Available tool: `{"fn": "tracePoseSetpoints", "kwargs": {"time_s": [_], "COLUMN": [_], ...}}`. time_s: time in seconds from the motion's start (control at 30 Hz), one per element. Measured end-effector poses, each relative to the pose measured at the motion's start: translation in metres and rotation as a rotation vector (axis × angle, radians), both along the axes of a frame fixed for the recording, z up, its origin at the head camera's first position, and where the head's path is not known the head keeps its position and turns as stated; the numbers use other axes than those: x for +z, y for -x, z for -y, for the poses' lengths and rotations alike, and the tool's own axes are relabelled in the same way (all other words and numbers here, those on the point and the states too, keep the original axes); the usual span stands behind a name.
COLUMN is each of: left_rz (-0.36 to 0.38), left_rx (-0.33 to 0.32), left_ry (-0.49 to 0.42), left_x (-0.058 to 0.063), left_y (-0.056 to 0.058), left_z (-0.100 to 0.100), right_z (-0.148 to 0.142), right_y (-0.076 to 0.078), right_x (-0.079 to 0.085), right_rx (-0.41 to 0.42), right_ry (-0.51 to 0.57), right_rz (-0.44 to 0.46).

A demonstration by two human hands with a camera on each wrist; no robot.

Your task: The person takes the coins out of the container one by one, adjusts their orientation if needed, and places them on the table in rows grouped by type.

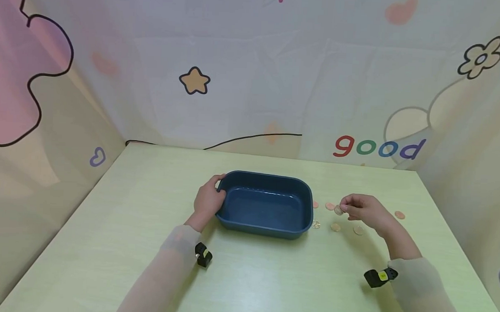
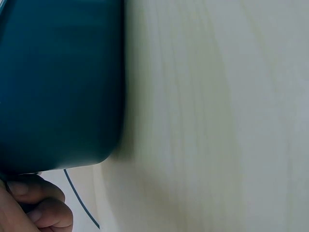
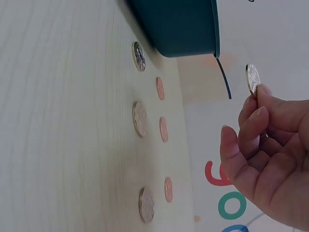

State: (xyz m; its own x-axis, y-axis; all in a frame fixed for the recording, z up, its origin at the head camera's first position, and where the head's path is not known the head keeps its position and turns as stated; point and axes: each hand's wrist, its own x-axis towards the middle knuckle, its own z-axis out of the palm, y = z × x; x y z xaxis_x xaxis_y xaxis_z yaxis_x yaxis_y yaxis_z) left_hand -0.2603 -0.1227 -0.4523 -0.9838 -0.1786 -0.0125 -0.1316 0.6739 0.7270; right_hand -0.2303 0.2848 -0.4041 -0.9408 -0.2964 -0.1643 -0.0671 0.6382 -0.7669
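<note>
A dark blue rectangular plastic box (image 1: 264, 228) stands on the table, with nothing visible inside it. My left hand (image 1: 209, 200) grips its left end, the thumb over the rim and curled fingers (image 2: 47, 212) at the outside. To the right of the box, my right hand (image 1: 365, 210) pinches a silvery coin (image 3: 252, 79) between thumb and fingertips, held above the table. Below and around that hand lie several coins, some silvery like the coin (image 3: 140, 119) near the middle, others copper-coloured like the coin (image 1: 399, 215) at the far right.
The pale wood-grain table (image 1: 106, 243) runs back to a printed cloth backdrop (image 1: 252, 92), with cloth also along both sides. A small black camera (image 1: 204, 255) is strapped to the left wrist, another camera (image 1: 380, 276) to the right.
</note>
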Motion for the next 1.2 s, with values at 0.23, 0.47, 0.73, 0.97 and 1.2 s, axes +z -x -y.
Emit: {"fn": "tracePoseSetpoints", "kwargs": {"time_s": [0.23,0.47,0.73,0.97,1.2], "left_rz": [0.003,0.006,0.003,0.007,0.005], "left_rx": [-0.002,-0.003,-0.005,0.004,0.008], "left_ry": [-0.007,-0.007,0.0,0.008,0.015], "left_x": [0.001,0.002,0.001,0.002,0.002], "left_y": [0.0,0.001,0.002,0.001,0.001], "left_z": [0.001,0.001,0.001,0.002,0.002], "right_z": [-0.019,-0.045,-0.076,-0.094,-0.106], "right_y": [-0.005,-0.008,-0.011,-0.013,-0.011], "right_x": [-0.001,-0.002,-0.003,-0.002,-0.004], "right_rx": [-0.056,-0.118,-0.17,-0.185,-0.196], "right_ry": [-0.01,-0.118,-0.177,-0.228,-0.238], "right_rz": [0.0,0.004,0.029,0.045,0.085]}}
